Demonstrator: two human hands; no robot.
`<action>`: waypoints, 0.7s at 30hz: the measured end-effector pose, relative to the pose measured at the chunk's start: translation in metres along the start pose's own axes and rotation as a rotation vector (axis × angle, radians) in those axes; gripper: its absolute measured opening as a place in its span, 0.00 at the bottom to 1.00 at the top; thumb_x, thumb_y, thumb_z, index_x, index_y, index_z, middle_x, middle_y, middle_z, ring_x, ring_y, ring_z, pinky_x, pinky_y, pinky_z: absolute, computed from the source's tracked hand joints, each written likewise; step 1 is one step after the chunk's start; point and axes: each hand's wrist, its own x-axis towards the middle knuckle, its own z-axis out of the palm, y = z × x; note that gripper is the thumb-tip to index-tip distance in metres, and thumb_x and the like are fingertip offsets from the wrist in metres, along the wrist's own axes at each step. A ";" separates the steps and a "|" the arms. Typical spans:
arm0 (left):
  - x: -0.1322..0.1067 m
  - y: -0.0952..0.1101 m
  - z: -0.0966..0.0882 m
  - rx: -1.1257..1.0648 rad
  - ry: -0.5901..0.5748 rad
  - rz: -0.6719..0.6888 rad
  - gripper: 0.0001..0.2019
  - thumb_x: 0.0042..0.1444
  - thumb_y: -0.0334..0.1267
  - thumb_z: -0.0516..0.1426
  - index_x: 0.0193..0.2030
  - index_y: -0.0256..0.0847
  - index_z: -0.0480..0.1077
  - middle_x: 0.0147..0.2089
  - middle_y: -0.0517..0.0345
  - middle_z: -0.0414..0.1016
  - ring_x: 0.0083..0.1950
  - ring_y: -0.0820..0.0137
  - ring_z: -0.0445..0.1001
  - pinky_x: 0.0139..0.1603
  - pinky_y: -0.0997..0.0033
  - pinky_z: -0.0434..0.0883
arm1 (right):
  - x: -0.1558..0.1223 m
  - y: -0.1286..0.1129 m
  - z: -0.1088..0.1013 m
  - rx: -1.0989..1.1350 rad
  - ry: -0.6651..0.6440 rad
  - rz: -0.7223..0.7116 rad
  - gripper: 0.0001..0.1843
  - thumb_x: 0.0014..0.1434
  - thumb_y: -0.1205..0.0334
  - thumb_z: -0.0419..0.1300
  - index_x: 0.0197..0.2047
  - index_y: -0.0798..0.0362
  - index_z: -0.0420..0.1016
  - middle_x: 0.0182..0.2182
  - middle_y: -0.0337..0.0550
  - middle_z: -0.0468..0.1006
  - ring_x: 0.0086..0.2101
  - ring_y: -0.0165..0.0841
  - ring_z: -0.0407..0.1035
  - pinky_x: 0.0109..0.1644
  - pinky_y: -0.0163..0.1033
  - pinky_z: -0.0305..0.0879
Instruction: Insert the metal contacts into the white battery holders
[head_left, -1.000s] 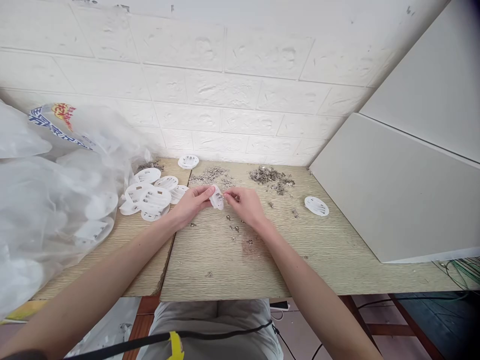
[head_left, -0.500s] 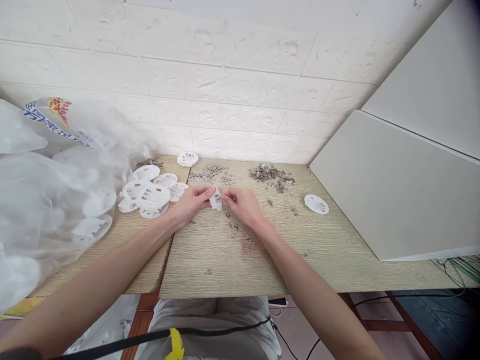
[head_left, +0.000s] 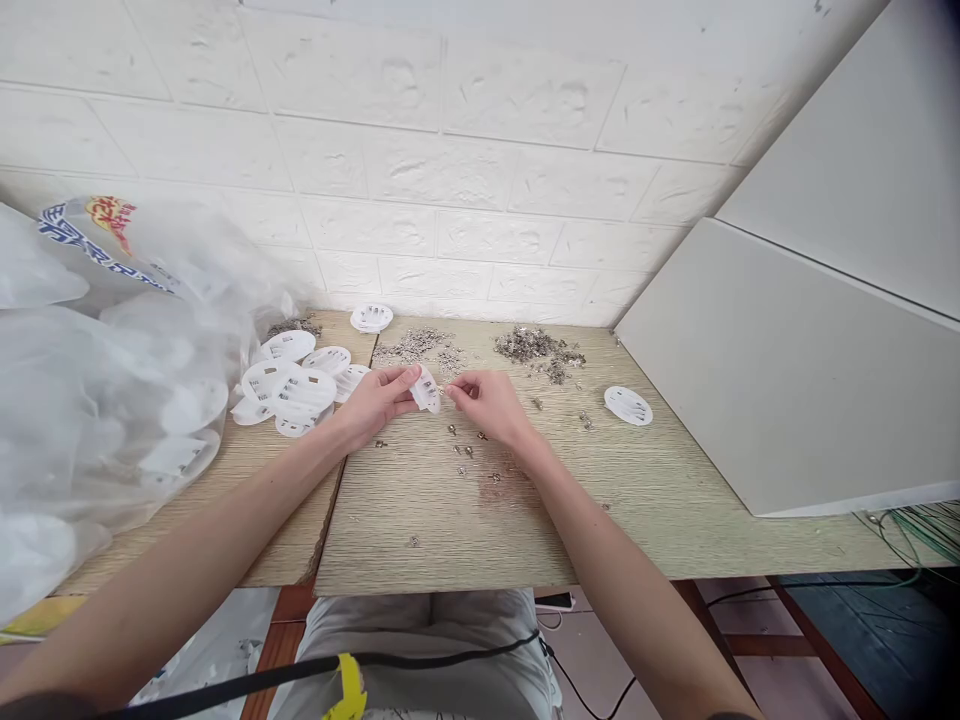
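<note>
The left hand [head_left: 375, 400] has its fingers clamped on a white plastic disc [head_left: 426, 390]. The right hand [head_left: 484, 400] pinches its fingers together beside it, above the bench [head_left: 660, 500].

The counter [head_left: 660, 500] is pale wood-grain board, matt, with fine streaks running across it. The disc [head_left: 426, 390] pinched in the left hand [head_left: 371, 400] is smooth white plastic, like the heap of discs [head_left: 292, 385] and the lone disc [head_left: 628, 405]. Small dull-grey metal pieces [head_left: 536, 347] lie in piles and scattered bits. The bags [head_left: 105, 400] are thin, cloudy, glossy plastic film. The wall [head_left: 480, 200] is white, rough and brick-embossed. The panel [head_left: 795, 370] is smooth, matt grey.
</note>
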 end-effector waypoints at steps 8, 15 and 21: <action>0.000 0.000 0.002 -0.007 0.029 -0.012 0.17 0.53 0.49 0.64 0.38 0.34 0.76 0.41 0.48 0.80 0.45 0.63 0.77 0.55 0.56 0.71 | 0.000 0.002 0.005 -0.088 -0.010 0.009 0.11 0.60 0.63 0.57 0.32 0.56 0.80 0.26 0.41 0.78 0.26 0.28 0.63 0.32 0.34 0.53; -0.002 0.000 0.005 0.002 0.076 -0.006 0.17 0.49 0.48 0.66 0.34 0.34 0.75 0.35 0.52 0.78 0.40 0.67 0.76 0.54 0.57 0.71 | 0.000 0.001 0.005 -0.085 -0.026 0.031 0.12 0.60 0.63 0.56 0.30 0.56 0.78 0.23 0.39 0.76 0.23 0.27 0.61 0.31 0.35 0.52; -0.003 0.002 0.006 -0.012 0.085 -0.013 0.17 0.49 0.48 0.66 0.35 0.34 0.75 0.36 0.52 0.77 0.41 0.67 0.76 0.55 0.55 0.71 | 0.000 0.000 0.005 -0.037 -0.030 0.049 0.12 0.60 0.62 0.56 0.31 0.56 0.79 0.25 0.41 0.77 0.25 0.28 0.63 0.31 0.35 0.53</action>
